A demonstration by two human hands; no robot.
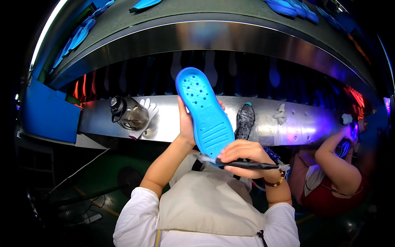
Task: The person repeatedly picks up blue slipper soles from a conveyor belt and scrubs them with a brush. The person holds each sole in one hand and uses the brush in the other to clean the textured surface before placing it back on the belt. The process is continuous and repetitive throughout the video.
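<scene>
A bright blue shoe sole (205, 111) is held upright over the metal ledge, with small holes at its far end and ridges across its near part. My left hand (186, 123) is closed around the sole's left edge; a few fingertips show at the right edge. In my right hand (247, 154) is a black-handled brush (251, 165), gripped between thumb and fingers. Its pale, blurred bristles (204, 158) are at the near end of the sole. Whether they touch the surface I cannot tell.
On the metal ledge (168, 111) are a dark translucent bottle (133, 115), a white glove (151, 108), a black patterned sole (245, 121) and a crumpled white scrap (280, 114). Blue soles (284, 7) lie on the belt beyond. At right, a co-worker's arm (337, 164) reaches toward the ledge.
</scene>
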